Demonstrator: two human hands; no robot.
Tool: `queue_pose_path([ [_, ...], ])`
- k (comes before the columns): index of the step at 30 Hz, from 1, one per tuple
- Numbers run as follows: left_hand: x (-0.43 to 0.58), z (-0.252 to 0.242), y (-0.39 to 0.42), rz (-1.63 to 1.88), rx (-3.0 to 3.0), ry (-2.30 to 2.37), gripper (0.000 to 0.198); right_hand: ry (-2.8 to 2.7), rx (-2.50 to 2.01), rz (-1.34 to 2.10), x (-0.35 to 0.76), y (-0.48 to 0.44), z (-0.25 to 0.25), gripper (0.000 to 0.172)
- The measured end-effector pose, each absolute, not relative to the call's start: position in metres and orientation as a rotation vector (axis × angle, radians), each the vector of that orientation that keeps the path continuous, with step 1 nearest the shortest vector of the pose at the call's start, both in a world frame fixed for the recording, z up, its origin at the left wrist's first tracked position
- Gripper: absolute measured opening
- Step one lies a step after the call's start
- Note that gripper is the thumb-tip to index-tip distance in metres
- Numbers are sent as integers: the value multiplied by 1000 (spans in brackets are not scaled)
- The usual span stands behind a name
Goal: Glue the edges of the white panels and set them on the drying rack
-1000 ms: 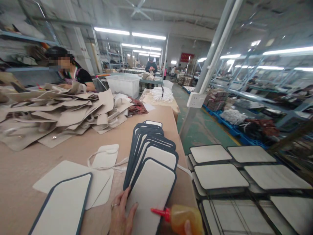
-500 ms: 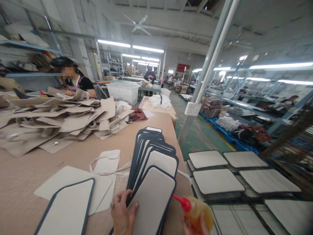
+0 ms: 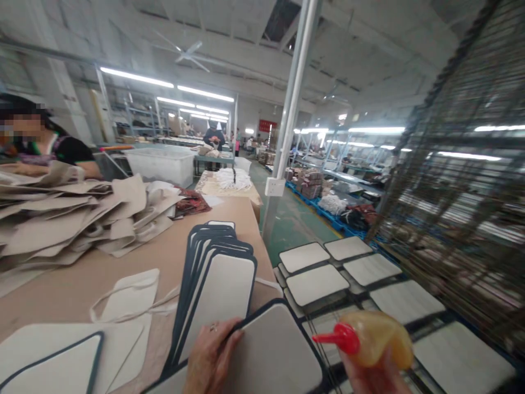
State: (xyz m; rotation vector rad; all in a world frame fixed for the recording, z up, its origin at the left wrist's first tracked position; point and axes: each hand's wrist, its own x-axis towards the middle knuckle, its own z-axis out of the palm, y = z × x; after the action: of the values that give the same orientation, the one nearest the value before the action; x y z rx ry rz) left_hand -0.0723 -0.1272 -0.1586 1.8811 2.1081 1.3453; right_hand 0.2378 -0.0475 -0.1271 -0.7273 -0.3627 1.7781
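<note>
My left hand pinches the edge of a white panel with dark blue edging, which is turned to the right of the pile. My right hand is wrapped round a squeeze bottle of yellowish liquid; its red nozzle points left, toward the panel. Behind my left hand, a fanned stack of similar edged panels lies on the tan table. Another edged panel rests at the lower left over plain white sheets.
A heap of beige pieces covers the table's left side, with a co-worker behind it. To the right, more edged panels lie on a wire rack. A metal post with a socket box stands beyond the table edge.
The view has swung right. My left hand has drawn the top panel off the stack and turned it rightward. The bottle in my right hand has come up and moved right.
</note>
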Motion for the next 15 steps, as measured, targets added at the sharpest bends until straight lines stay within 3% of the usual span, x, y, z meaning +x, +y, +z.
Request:
queue_pose_path([
  [2,-66,-124,-113,1196,2120,1951,30,-358,-795,1562,257,-56,-87,37],
  [6,-48,-46,-82,740,2571,1474,22,-602,-785,1181,280,-73,-7,68],
  [10,-17,16,-62,421,2826,998,18,-846,-749,1121,309,-83,24,63],
  [15,26,54,-58,243,2811,606,13,-1121,-659,1229,333,-95,25,58],
])
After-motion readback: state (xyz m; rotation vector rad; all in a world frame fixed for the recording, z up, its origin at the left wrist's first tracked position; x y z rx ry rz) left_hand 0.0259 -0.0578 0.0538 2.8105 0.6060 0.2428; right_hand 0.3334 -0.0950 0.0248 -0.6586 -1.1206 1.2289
